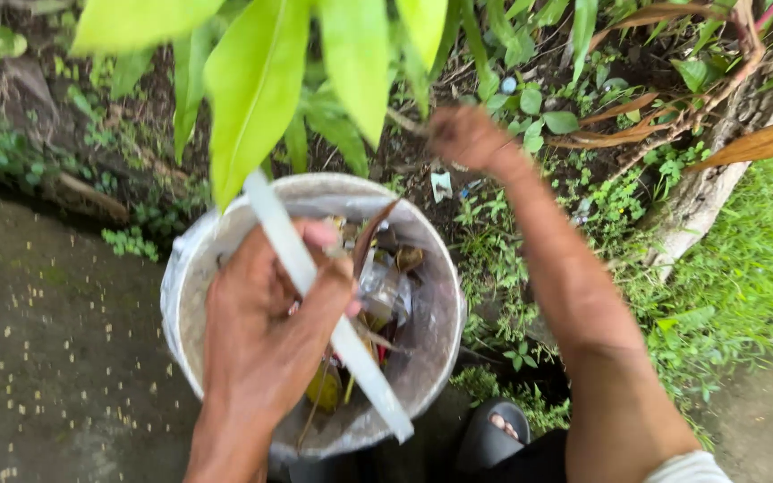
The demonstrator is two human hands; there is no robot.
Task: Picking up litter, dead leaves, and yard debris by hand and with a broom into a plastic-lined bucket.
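My left hand [266,322] is closed around a long white flat stick [364,376] that runs diagonally from upper left to lower right over a dirty white bucket [436,331]. Inside the bucket lie dead leaves, plastic scraps and other litter [385,291]. My right hand [462,136] reaches forward beyond the bucket into the plants, fingers closed around a thin stem or twig; what it grips is blurred.
Large green leaves [257,85] hang in front of the camera. Soil, weeds and dry brown leaves [762,143] lie beyond the bucket, grass to the right. A wet concrete path [46,358] is at left. My foot in a dark sandal [498,429] stands below.
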